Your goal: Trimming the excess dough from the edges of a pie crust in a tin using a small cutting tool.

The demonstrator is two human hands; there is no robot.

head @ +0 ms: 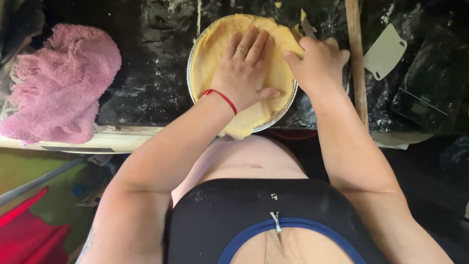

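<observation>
Floury black counter (146,83) bears foil pie tin (191,73), pink towel (63,83)

Matt dough (273,73) fills shiny foil pan (191,78); fluffy cloth (63,83).

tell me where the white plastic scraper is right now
In the head view the white plastic scraper lies on the dark floured worktop at the upper right, just right of the wooden stick and beyond the right hand.
</observation>
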